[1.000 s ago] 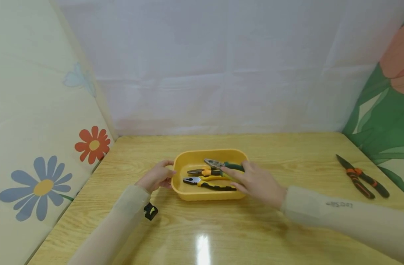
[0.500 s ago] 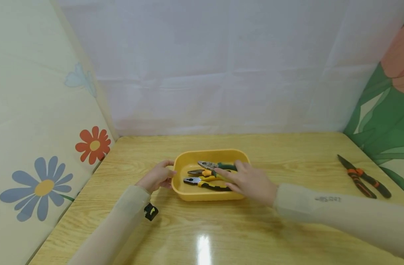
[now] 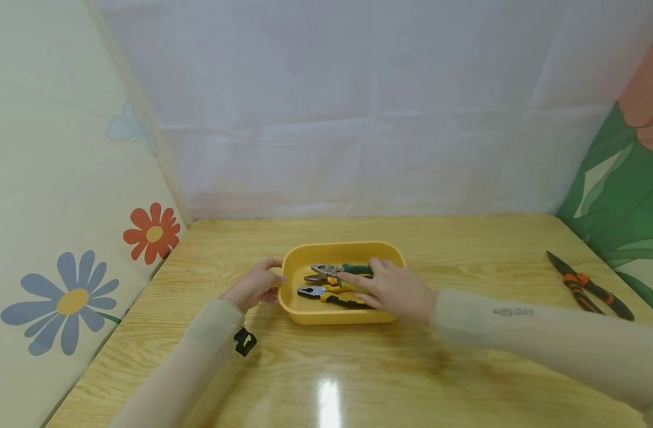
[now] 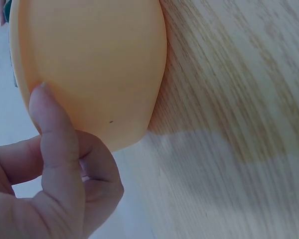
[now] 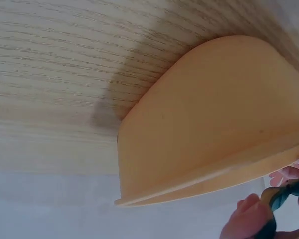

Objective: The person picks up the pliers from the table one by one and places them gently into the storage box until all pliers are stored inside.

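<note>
A yellow plastic basin [image 3: 332, 318] stands on the table with several pliers inside. At its left end my left hand [image 3: 253, 286] grips the rim, the thumb [image 4: 57, 134] lying against the wall in the left wrist view. My right hand [image 3: 396, 291] reaches over the basin's right side and holds green-handled pliers [image 3: 355, 269], their head pointing left; the green handle [image 5: 273, 219] shows among the fingers in the right wrist view. Below them lie orange-handled pliers [image 3: 316, 277], largely covered. Nearer the front wall are yellow-and-black pliers [image 3: 313, 292], their handle ends hidden by the right hand.
Black-and-orange pliers [image 3: 575, 279] lie at the table's right side, partly covered by the right sleeve. A small black object [image 3: 244, 342] shows beside the left wrist. A white cloth backdrop [image 3: 358, 119] and flowered panels [image 3: 72, 303] border the wooden table [image 3: 476, 249].
My right hand has moved left with the green-handled pliers, bringing them deeper into the basin and over the orange-handled pair. The left hand stays at the rim.
</note>
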